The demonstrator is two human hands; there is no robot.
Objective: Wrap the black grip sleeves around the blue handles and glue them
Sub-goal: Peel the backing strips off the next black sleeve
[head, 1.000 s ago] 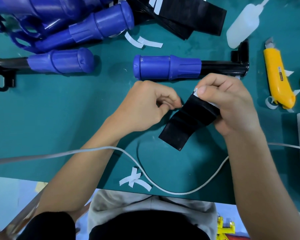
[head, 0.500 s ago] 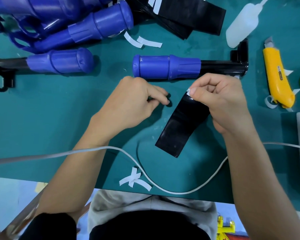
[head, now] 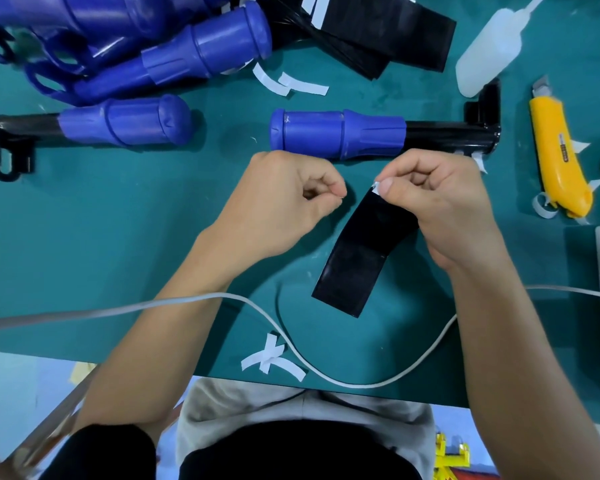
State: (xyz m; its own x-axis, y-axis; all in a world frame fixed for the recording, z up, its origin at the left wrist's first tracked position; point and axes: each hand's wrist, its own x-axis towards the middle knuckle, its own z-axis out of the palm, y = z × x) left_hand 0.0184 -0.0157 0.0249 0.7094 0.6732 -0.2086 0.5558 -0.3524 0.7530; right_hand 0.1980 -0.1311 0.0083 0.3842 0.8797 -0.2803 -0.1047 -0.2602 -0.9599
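Observation:
A black grip sleeve (head: 357,258) hangs slanted over the green mat, its lower end near the table. My right hand (head: 440,209) pinches its top end, where a bit of white backing strip shows at the corner. My left hand (head: 278,206) is a short way left of the sleeve, fingers curled with thumb and forefinger pressed together; I see nothing between them. Just beyond both hands lies a blue handle (head: 336,138) on a black bar, bare of any sleeve. A white glue bottle (head: 489,53) lies at the back right.
A stack of black sleeves (head: 388,32) sits at the back. Another blue handle (head: 125,121) and a pile of handles (head: 187,53) are at the left. A yellow utility knife (head: 558,157) lies right. A white cable (head: 326,372) and peeled strips (head: 271,358) cross the near edge.
My left hand has let go of the sleeve and pulled away to the left. The sleeve, earlier bent between both hands, now hangs straighter from my right hand alone.

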